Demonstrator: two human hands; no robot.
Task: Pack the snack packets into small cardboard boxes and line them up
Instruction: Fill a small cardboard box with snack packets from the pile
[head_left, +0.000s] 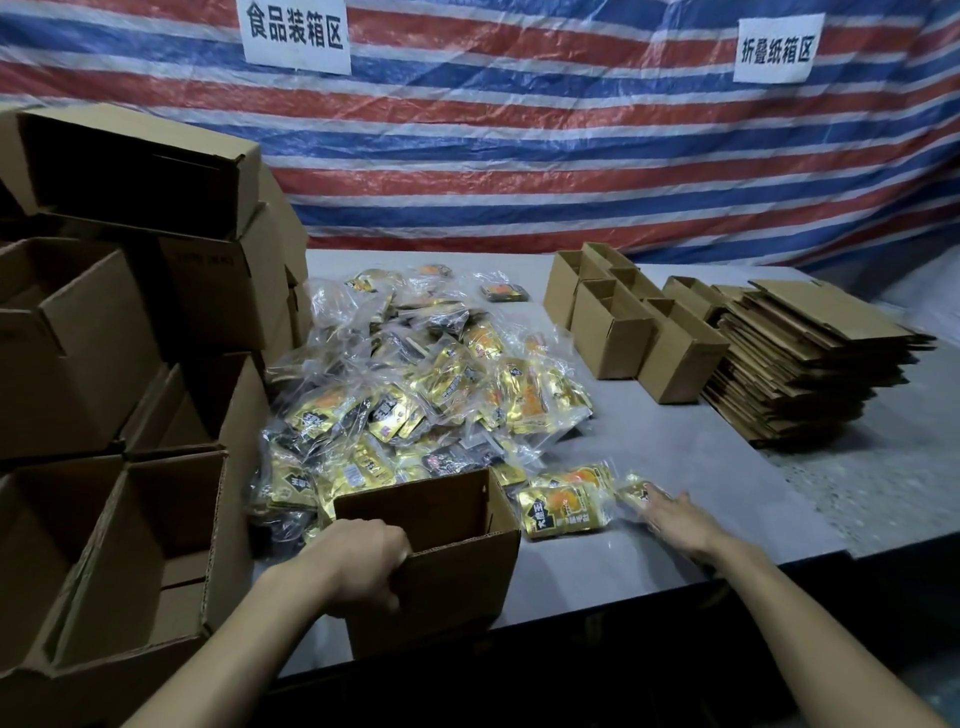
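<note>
Now left hand (363, 564) clamps one open box (462, 577); right hand (675, 519), grip apart, touches one packet (632, 491).

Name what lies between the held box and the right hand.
Head view: gold snack packets lie on the grey table between box and right hand; the hand touches one.

Two hands show: one left hand (363, 564), one right hand (675, 519). One front box (447, 587). About six small boxes (613, 338) in a cluster. One stack of flat cardboard (795, 364). Two paper signs (295, 34). At least six bigger boxes (67, 353). Snack packets (415, 395): one heap, beyond counting.
</note>
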